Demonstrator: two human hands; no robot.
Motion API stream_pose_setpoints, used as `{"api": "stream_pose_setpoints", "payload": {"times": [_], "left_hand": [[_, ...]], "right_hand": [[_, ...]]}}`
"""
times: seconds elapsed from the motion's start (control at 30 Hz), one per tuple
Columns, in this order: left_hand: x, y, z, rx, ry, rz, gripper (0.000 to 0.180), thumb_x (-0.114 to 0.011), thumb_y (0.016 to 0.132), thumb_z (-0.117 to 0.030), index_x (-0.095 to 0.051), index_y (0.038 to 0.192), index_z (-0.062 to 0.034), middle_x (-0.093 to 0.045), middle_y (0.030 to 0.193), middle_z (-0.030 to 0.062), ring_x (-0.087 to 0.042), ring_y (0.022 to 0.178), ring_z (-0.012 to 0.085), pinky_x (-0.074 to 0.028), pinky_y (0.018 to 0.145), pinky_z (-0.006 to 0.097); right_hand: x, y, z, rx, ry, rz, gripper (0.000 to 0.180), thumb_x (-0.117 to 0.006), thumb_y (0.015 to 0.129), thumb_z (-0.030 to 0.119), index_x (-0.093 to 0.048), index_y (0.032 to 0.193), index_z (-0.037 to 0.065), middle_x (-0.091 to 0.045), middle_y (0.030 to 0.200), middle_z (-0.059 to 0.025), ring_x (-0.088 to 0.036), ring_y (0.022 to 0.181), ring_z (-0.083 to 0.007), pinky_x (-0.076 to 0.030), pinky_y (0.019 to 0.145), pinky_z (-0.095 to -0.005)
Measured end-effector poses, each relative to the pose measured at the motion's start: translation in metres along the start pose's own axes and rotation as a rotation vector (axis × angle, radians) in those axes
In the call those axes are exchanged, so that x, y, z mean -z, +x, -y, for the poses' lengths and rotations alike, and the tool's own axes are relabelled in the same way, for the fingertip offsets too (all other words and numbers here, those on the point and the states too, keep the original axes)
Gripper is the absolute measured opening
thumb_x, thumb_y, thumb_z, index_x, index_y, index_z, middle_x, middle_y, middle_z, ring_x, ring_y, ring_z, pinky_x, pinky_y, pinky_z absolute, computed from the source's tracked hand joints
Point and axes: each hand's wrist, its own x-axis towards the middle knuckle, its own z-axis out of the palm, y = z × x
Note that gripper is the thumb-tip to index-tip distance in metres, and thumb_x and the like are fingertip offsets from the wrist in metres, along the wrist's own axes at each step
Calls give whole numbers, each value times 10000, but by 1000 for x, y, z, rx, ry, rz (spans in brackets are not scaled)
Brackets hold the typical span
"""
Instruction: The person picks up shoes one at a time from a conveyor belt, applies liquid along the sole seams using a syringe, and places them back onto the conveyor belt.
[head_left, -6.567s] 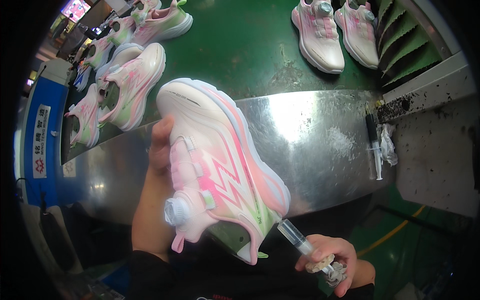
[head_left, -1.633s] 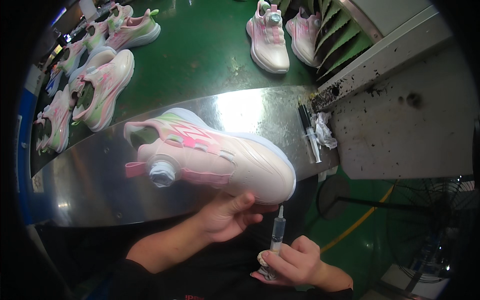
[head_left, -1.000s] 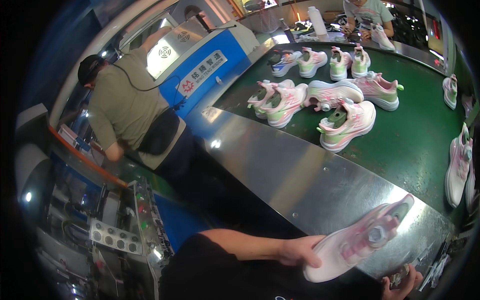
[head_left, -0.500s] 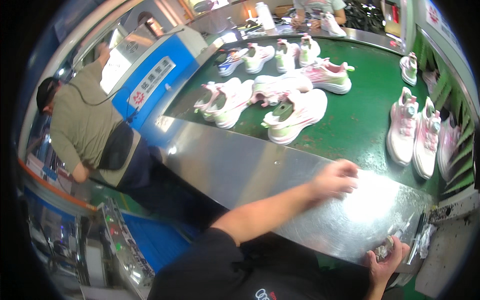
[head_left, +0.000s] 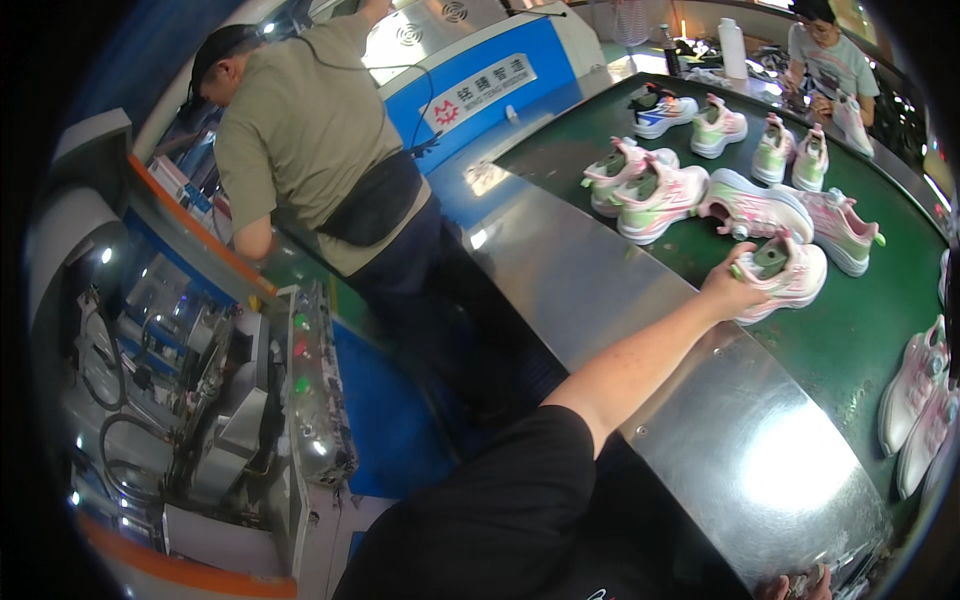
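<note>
While the left arm stretches across the steel counter, the parts read as follows.
Left hand (head_left: pixel 733 288): fingers closed around the heel end of a pink sneaker (head_left: pixel 785 275).
Pink sneaker: pale pink upper, white sole, green lining at the collar; it lies on the green conveyor belt (head_left: pixel 850 340), just past the edge of the steel counter (head_left: pixel 720 430).
Right hand (head_left: pixel 795 585): only fingertips show at the lower edge, curled on a small object; what it is cannot be told.
Neighbouring shoes: a pink and green pair (head_left: pixel 645 185) lies farther along the belt, another pink sneaker (head_left: pixel 755 208) just behind the held one, and more sneakers (head_left: pixel 915 400) near the right rim.
Obstruction: none between hand and shoe; the other shoes lie close behind it.
Co-worker (head_left: pixel 320 150): stands at the blue machine (head_left: pixel 480 85), back turned, well apart from the hand.
</note>
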Motion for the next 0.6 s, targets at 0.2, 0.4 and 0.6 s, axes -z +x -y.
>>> {"api": "stream_pose_setpoints", "payload": {"times": [0.2, 0.4, 0.6], "left_hand": [[-7, -9, -36, -124, 567, 48, 698, -780, 567, -226, -474, 1181, -95, -607, 1046, 154, -603, 968, 282, -468, 833, 347], [-19, -19, -69, -210, 715, 66, 585, -692, 581, -278, -511, 1117, -128, -568, 1007, 182, -553, 933, 373, -450, 840, 418], [-30, -27, -64, -173, 594, 128, 659, -737, 529, -271, -506, 1133, -142, -518, 1027, 167, -544, 941, 363, -459, 842, 405]], "right_hand": [[-9, -3, -1, -192, 302, -59, 562, -799, 693, 150, -518, 1129, -66, -580, 987, -165, -587, 846, -242, -538, 683, -328], [-16, -15, -6, -430, 460, -69, 545, -793, 698, 151, -504, 1106, -66, -567, 950, -204, -597, 800, -275, -574, 597, -369], [-4, -5, -5, -367, 280, 70, 519, -783, 707, 134, -492, 1093, -58, -562, 923, -220, -604, 702, -276, -584, 558, -373]]}}
